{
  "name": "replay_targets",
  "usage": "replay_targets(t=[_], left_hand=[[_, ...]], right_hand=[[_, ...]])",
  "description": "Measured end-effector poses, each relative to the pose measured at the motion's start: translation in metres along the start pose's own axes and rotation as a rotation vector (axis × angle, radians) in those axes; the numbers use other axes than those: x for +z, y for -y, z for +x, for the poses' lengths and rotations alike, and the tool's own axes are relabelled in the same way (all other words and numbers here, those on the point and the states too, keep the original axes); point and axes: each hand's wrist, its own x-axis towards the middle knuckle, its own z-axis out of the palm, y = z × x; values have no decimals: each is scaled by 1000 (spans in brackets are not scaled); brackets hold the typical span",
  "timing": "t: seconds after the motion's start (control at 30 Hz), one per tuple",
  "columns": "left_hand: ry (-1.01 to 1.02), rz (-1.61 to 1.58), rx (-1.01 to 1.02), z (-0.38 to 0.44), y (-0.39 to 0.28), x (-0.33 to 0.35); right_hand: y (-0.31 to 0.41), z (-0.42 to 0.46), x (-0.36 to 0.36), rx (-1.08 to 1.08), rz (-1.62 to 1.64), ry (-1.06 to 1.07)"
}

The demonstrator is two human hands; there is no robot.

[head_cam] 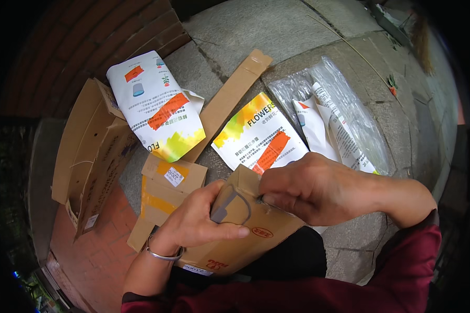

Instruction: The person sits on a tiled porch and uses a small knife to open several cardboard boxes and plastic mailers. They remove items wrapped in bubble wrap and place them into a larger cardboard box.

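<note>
A brown cardboard box (239,250) with red print and a grey printed outline rests tilted over my lap. My left hand (197,221) grips it from the left, the thumb laid flat along one face. At the box's upper edge, the curled fingers and thumb of my right hand (313,189) pinch the seam. A small dark spot shows by the right thumb tip, too small to identify. My right palm and fingertips are largely hidden. Just beyond the hands lies a printed flower-care sheet (254,137) with an orange-red stripe.
Another printed paper packet (156,105) leans by an opened carton (98,156) at left. A cardboard strip (235,101) and taped cardboard pieces (160,191) lie nearby. Clear plastic wrap (348,105) with rolled paper is at right. Farther off are a flower stem (360,58) and a broom (421,43).
</note>
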Motion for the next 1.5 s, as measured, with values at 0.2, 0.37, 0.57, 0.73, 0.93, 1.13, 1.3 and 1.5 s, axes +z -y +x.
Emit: replay_targets(t=[0.2, 0.37, 0.57, 0.73, 0.93, 1.13, 1.3, 1.5], left_hand=[[26, -195, -66, 1, 0, 2], [86, -314, -143, 9, 2, 0], [69, -295, -169, 6, 17, -4], [67, -189, -169, 4, 24, -7], [20, -33, -31, -11, 15, -12], [-47, -8, 34, -20, 13, -3], [-90, 24, 47, -28, 13, -1], [-80, 25, 25, -33, 17, 0]], right_hand=[[-5, 3, 0, 1, -161, 153], [-20, -3, 2, -50, -108, 166], [-41, -35, 16, 53, 21, 268], [-53, -47, -1, 221, 119, 530], [-47, -68, -1, 422, 247, -63], [-14, -31, 26, 176, 136, -147], [-9, -13, 32, 112, 116, -64], [-1, -12, 28, 192, 123, 21]])
